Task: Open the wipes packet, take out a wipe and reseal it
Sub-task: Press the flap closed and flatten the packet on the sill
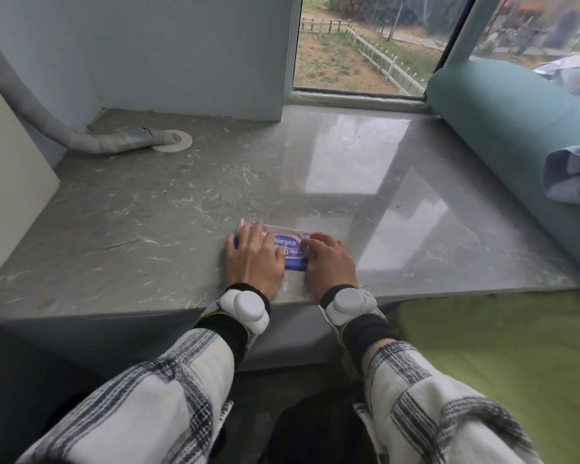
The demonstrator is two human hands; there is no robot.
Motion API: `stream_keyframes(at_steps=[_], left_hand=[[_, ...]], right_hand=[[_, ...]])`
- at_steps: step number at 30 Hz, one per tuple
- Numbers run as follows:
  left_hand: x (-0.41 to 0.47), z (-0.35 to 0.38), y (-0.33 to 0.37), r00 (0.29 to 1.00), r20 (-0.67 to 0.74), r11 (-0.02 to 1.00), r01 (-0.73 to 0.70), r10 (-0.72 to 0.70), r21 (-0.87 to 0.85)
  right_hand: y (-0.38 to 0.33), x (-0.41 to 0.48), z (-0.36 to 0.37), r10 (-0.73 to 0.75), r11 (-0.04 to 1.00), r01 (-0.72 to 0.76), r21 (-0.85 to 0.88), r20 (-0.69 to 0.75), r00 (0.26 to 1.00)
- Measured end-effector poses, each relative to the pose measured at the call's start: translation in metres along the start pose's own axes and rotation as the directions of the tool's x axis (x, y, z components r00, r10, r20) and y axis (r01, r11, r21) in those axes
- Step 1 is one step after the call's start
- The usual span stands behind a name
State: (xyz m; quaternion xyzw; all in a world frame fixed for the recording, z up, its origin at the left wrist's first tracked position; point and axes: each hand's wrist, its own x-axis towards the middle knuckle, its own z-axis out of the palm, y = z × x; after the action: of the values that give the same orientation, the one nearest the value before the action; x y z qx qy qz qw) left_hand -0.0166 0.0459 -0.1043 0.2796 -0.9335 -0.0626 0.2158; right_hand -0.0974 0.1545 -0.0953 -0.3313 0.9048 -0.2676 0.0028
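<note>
The wipes packet (287, 251) lies flat on the grey marble-patterned sill (148, 212), close to its near edge, pinned beneath both sets of fingers. Its blue label shows in the gap between the hands, with white lettering facing up. The left hand (253, 259) rests palm down over the packet's left end, fingers spread and laid flat across the top, their tips reaching the far edge; they press rather than clasp. The right hand (330, 259) covers the right end, its fingers curled slightly, with the tips set on the label's right edge; whether they pinch the seal flap cannot be told. Both wrists carry a white sensor on a black band below plaid sleeves. Well beyond the fingertips, a grey wrapped pipe (81, 135) runs into the sill, and a teal bolster (516, 128) lies off to the right.
</note>
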Motion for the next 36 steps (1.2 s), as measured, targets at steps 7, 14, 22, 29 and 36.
stream_keyframes(at_steps=[7, 14, 22, 29, 36], left_hand=[[-0.0084, 0.0, 0.0051, 0.913, 0.003, 0.901, -0.402, 0.408, -0.164], [-0.0073, -0.0021, 0.0023, 0.913, 0.033, 0.904, -0.398, 0.407, -0.155], [-0.0059, -0.0031, 0.0038, 0.921, 0.092, 0.921, -0.366, 0.379, -0.131], [-0.0057, -0.0049, 0.0041, 0.924, 0.1, 0.926, -0.354, 0.368, -0.134], [-0.0052, -0.0042, 0.003, 0.926, 0.076, 0.92, -0.355, 0.371, -0.166]], right_hand=[[0.0, -0.0016, -0.0035, -0.008, 1.0, 0.009, -0.026, 0.019, 1.0], [-0.0005, -0.0005, -0.0024, -0.003, 1.0, 0.003, -0.029, 0.015, 1.0], [-0.0003, -0.0005, -0.0009, -0.003, 1.0, 0.002, -0.008, -0.005, 1.0], [0.0013, -0.0001, -0.0008, -0.027, 0.998, 0.027, -0.056, 0.01, 1.0], [0.002, 0.0008, 0.0002, -0.024, 0.998, 0.025, -0.062, 0.018, 1.0]])
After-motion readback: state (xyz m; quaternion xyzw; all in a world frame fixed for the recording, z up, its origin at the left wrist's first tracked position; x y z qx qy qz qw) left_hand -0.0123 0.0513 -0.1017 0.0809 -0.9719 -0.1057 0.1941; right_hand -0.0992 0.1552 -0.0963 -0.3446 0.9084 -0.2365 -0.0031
